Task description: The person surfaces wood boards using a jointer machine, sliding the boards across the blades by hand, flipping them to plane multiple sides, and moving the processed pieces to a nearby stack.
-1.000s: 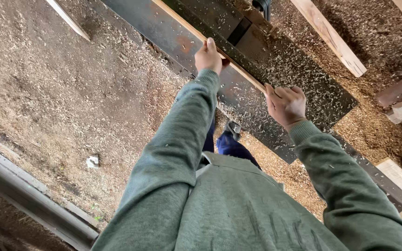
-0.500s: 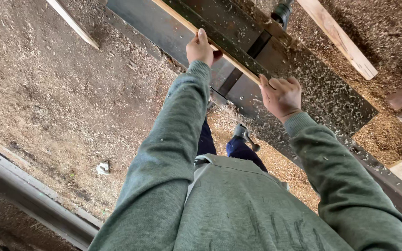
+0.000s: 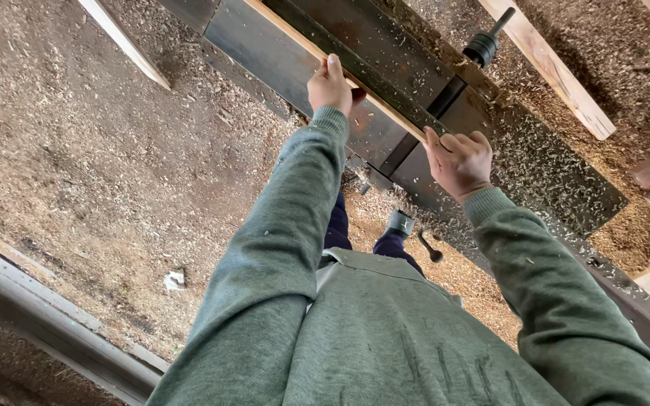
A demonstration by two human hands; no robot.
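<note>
Wooden strip [image 3: 355, 83] has slid forward (both hands grip it).

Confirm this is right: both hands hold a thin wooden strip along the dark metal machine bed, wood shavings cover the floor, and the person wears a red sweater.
One detail is off: the sweater is green, not red, as the head view shows. The rest stands: the left hand and right hand hold the thin wooden strip along the dark metal machine bed, and wood shavings cover the floor.
</note>
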